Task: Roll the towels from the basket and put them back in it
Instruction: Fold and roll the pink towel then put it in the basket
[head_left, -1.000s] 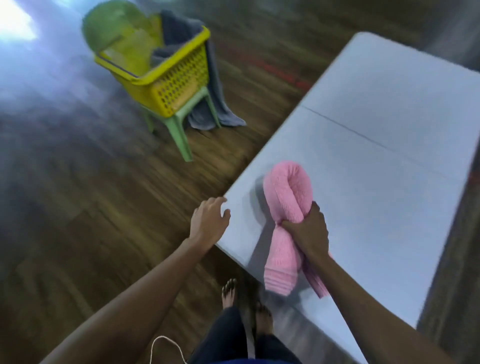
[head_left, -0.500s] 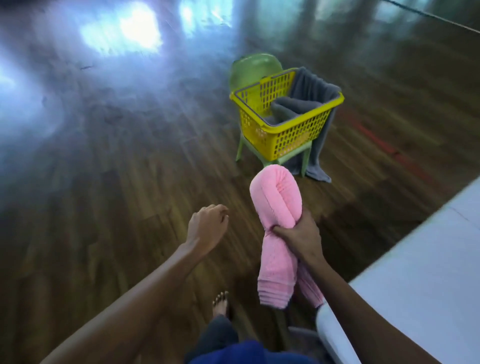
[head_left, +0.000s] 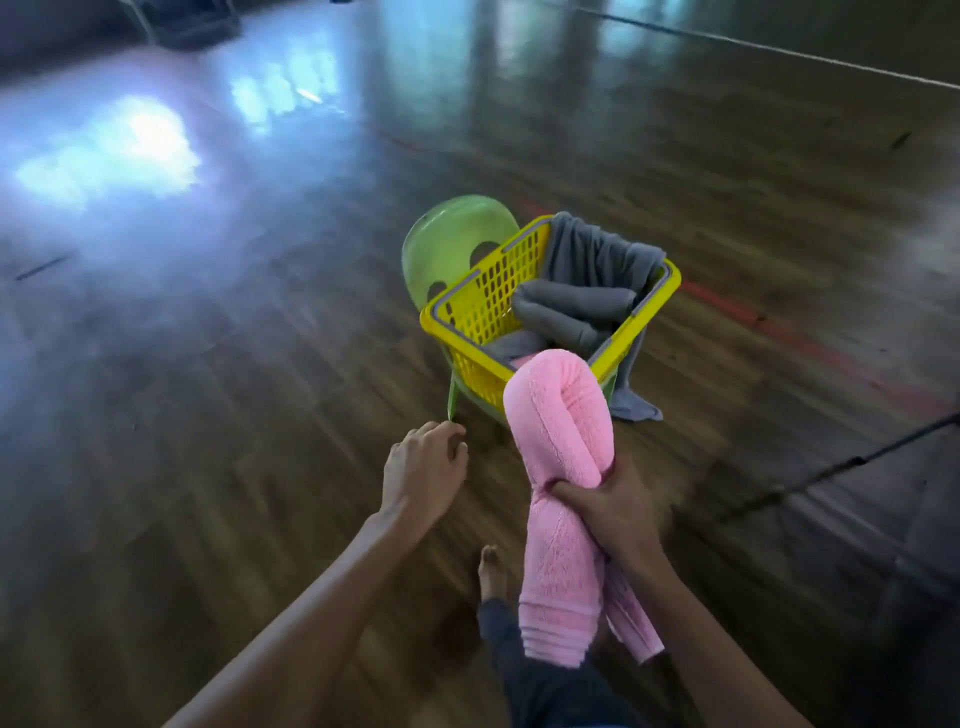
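Pink terry towel (head_left: 561, 447) rolled and bent double, gripped mid-length by right hand (head_left: 610, 512), held up near yellow basket (head_left: 470, 332) holding grey rolled towels (head_left: 571, 306) on green chair (head_left: 452, 244), left hand (head_left: 423, 470) loosely curled, holding nothing

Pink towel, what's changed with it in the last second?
The right hand has carried the pink towel off the white table, now out of view, toward the yellow basket. The left hand left the table edge and hangs free. Unchanged: the grip round the towel's middle, the grey towels in the basket on the green chair.
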